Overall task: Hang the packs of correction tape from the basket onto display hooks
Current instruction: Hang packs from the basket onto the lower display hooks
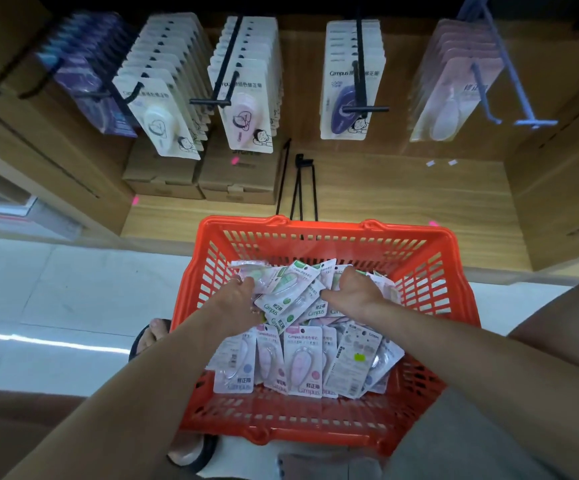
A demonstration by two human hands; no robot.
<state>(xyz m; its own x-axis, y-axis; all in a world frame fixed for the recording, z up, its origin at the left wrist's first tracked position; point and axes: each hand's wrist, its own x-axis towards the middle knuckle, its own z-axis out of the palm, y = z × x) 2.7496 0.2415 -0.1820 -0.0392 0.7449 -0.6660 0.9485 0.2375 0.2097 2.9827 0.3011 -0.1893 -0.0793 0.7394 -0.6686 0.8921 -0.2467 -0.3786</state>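
An orange plastic basket (430,271) sits below me, filled with several loose packs of correction tape (303,362) in pink, green and blue. My left hand (236,299) is inside the basket and grips a few packs, a green one (282,289) on top. My right hand (353,292) reaches into the pile at the far side, its fingers curled down among the packs; what they hold is hidden. Above, black display hooks (227,60) carry rows of hung packs: purple, white (163,112), pink (246,112), navy (348,105) and pale pink (450,109).
Two cardboard boxes (191,174) stand on the wooden shelf (402,188) under the hooks. Loose black hooks (301,181) lie on the shelf behind the basket. An empty blue hook (495,74) sticks out at the upper right. White tiled floor (56,292) lies to the left.
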